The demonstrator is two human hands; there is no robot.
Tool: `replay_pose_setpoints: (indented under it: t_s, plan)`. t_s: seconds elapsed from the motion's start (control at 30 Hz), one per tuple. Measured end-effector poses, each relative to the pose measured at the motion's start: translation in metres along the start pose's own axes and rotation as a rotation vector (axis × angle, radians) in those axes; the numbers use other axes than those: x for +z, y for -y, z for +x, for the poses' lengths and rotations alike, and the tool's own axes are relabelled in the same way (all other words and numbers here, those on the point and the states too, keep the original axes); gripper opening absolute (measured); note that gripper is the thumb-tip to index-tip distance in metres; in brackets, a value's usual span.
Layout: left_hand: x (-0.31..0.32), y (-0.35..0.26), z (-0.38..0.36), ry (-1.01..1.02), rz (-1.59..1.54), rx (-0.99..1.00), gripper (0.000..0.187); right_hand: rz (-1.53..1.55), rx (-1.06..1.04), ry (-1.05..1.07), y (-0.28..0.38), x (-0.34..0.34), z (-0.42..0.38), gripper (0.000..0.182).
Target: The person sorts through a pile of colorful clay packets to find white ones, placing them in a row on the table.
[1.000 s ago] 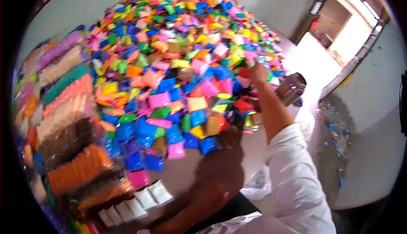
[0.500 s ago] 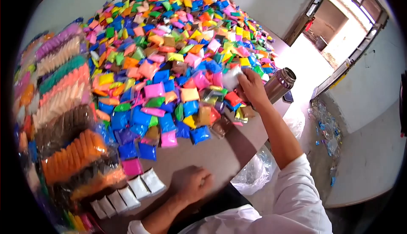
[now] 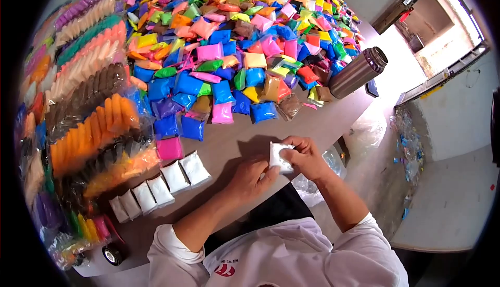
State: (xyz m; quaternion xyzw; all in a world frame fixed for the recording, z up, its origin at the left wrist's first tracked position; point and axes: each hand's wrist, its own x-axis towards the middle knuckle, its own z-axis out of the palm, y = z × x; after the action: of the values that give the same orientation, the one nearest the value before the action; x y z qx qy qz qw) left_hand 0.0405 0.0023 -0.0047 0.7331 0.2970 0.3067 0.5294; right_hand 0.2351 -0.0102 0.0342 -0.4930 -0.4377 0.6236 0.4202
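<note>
A small white packet [image 3: 276,153] is held above the near part of the table, in front of my body. My right hand [image 3: 308,158] grips its right side, with the thumb across its face and the fingers behind. My left hand [image 3: 251,179] is closed at the packet's lower left edge, its thumb against that edge and its other fingers curled and partly hidden. To the left of my left hand, a row of several white packets [image 3: 175,176] leans one against another on the table. A pink packet [image 3: 170,148] lies just behind that row.
A large heap of small coloured packets [image 3: 224,53] covers the far table [image 3: 229,141]. Clear bags of sorted packets [image 3: 94,136] are stacked at the left. A steel flask [image 3: 358,72] stands at the right beside a phone [image 3: 371,88]. Clear plastic bags [image 3: 312,183] hang below the table edge.
My right hand has brought the white packet from the heap's right side back towards my body. My left hand has moved slightly up and right to meet it. The view has shifted.
</note>
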Motion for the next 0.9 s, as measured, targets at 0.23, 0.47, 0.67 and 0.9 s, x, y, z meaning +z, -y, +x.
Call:
replay_pose_setpoints:
  t_s: [0.23, 0.47, 0.67, 0.9]
  plan:
    - [0.008, 0.017, 0.003, -0.005, 0.111, 0.092, 0.037, 0.151, 0.049, -0.019, -0.008, 0.018, -0.011, 0.017]
    - [0.007, 0.011, 0.004, -0.032, 0.075, 0.085, 0.034, 0.2, 0.037, -0.103, -0.009, 0.022, -0.011, 0.02]
    - [0.009, 0.007, 0.003, -0.071, -0.094, -0.017, 0.036, 0.412, 0.073, -0.048, -0.022, 0.002, -0.014, 0.027]
    - [0.007, 0.009, 0.003, -0.035, 0.093, 0.055, 0.035, 0.214, -0.077, -0.094, -0.027, 0.01, -0.017, 0.022]
